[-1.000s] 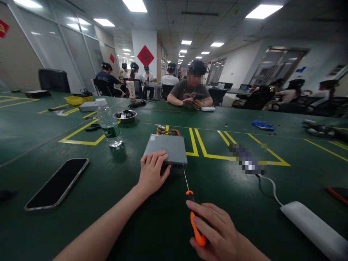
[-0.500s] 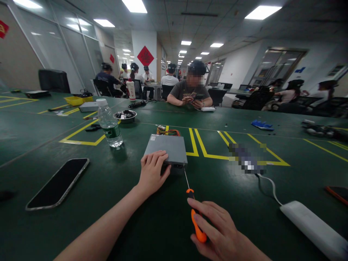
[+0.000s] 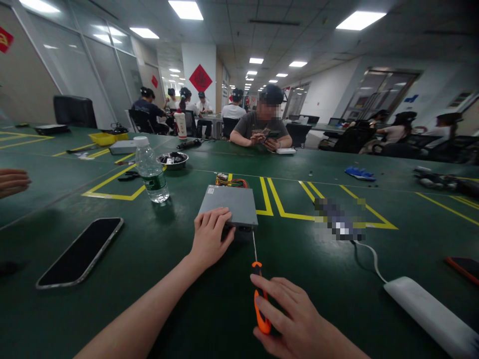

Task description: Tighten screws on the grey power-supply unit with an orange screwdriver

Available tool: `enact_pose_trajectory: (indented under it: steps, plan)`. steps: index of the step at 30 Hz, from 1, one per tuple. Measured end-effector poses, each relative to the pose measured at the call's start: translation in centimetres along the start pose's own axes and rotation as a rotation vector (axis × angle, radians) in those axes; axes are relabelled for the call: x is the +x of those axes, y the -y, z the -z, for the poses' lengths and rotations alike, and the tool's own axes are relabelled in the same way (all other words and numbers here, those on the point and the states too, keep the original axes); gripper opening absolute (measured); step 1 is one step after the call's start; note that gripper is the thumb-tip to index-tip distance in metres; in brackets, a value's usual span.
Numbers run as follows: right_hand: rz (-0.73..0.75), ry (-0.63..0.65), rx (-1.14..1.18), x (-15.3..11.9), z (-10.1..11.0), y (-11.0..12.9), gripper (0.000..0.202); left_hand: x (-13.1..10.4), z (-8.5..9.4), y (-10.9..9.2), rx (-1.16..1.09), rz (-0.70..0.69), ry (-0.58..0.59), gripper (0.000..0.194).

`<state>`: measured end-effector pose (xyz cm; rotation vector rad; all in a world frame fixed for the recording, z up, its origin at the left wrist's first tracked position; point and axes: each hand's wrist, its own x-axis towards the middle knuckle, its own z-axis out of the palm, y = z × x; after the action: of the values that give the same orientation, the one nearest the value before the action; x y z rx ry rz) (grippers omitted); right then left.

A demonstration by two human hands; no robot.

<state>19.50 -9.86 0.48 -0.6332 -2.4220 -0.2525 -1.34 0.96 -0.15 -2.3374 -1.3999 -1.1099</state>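
A grey metal computer power supply (image 3: 237, 199) lies flat on the green table in front of me, its bundle of coloured wires (image 3: 236, 183) at the far side. My left hand (image 3: 210, 234) grips its near left corner, fingers on the top cover and thumb by the front face. An orange and black screwdriver (image 3: 262, 316) is held in my right hand (image 3: 290, 306), the fingers closed round the handle. Its thin shaft points away from me, and the tip meets the near right corner of the power supply; what exactly the tip touches is too small to see.
Left of the power supply stand a water bottle (image 3: 152, 174) and a metal bowl (image 3: 173, 160); a phone (image 3: 80, 253) lies nearer. A white power strip (image 3: 426, 311) with a cable is at right. Another person's hand (image 3: 13, 182) shows at the left edge. Someone sits opposite (image 3: 262, 124).
The screwdriver's handle and my right hand have shifted slightly left, so the shaft stands straighter. My left hand and the power supply stay put. Another person's hand has appeared at the left edge.
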Motion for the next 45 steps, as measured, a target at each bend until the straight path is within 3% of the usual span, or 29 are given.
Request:
enact_pose_trajectory:
  steps: [5, 17, 26, 32, 40, 45]
  plan:
    - [0.011, 0.098, -0.046, 0.6, -0.3, 0.2, 0.030, 0.0, 0.1, -0.1, -0.004, -0.001, 0.005, 0.026]
    - [-0.084, 0.191, -0.017, 0.5, -1.2, 0.7, 0.021, 0.0, 0.1, 0.0, -0.022, -0.002, 0.001, 0.026]
    - [-0.037, 0.116, 0.009, 1.0, -0.6, 0.7, 0.025, -0.1, 0.1, 0.0, -0.021, 0.004, 0.008, 0.026]
    - [-0.001, -0.028, -0.004, 0.4, -1.2, 0.5, 0.024, -0.1, 0.0, 0.1, -0.019, 0.000, 0.011, 0.026]
    - [-0.038, 0.178, 0.002, 0.7, 0.2, 0.7, 0.032, -0.1, -0.1, 0.1, -0.004, -0.005, 0.000, 0.026]
    - [-0.005, 0.125, -0.011, 1.0, -0.3, 0.7, 0.030, -0.1, -0.1, 0.1, -0.003, -0.007, 0.000, 0.026]
